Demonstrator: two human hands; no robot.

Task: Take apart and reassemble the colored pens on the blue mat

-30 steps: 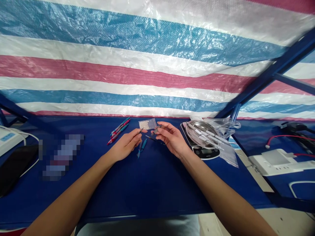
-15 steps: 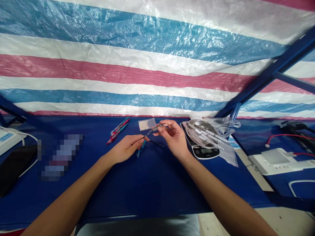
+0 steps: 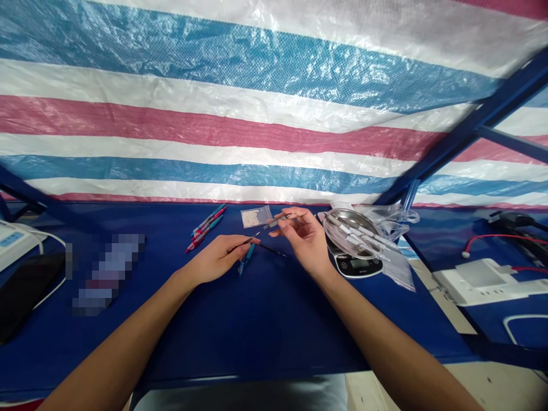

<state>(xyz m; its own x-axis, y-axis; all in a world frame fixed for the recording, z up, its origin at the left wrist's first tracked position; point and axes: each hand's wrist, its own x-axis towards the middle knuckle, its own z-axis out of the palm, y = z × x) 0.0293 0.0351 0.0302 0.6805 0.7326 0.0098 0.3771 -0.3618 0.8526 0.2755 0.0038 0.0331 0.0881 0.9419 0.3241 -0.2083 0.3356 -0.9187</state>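
Between the thumb and fingers of my left hand is a thin dark pen refill, its tip pointing up and to the right. My right hand pinches a short grey pen barrel piece with a pointed metal end. A small gap separates the barrel piece from the refill. Below the hands, blue pen parts lie on the table beside another dark thin refill. Just behind the right fingertips is a small zip bag of white pellets.
Several red and blue pens lie left of the bag. At right, a kitchen scale carries a steel bowl with white tubes and plastic bags. A black phone and a white power strip flank the blue table.
The refill and the grey barrel piece, which met end to end, are now apart. My right hand has shifted slightly to the right; the left hand has hardly moved.
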